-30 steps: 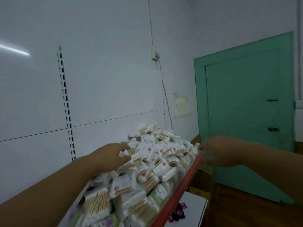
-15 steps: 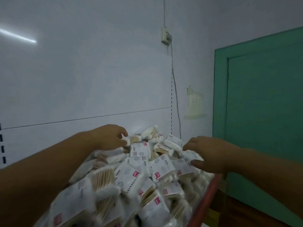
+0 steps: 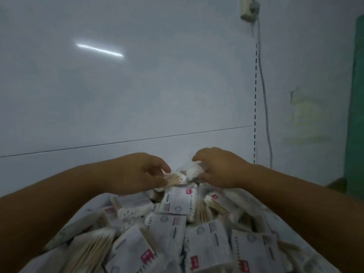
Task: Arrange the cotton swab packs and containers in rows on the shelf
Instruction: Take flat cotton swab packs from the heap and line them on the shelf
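The white back panel (image 3: 137,95) fills the view ahead of me, with a green door (image 3: 357,99) at the right edge. Below it, a loose heap of cotton swab packs (image 3: 177,223) lies jumbled between my forearms, not in rows. At the far top of the heap, my left hand (image 3: 136,174) curls thumb and fingers onto the end of a wooden-stick pack (image 3: 176,178). Just beside it, my right hand (image 3: 218,168) pinches a white-tipped pack (image 3: 195,171). A cable (image 3: 264,95) hangs from a wall socket (image 3: 248,10).
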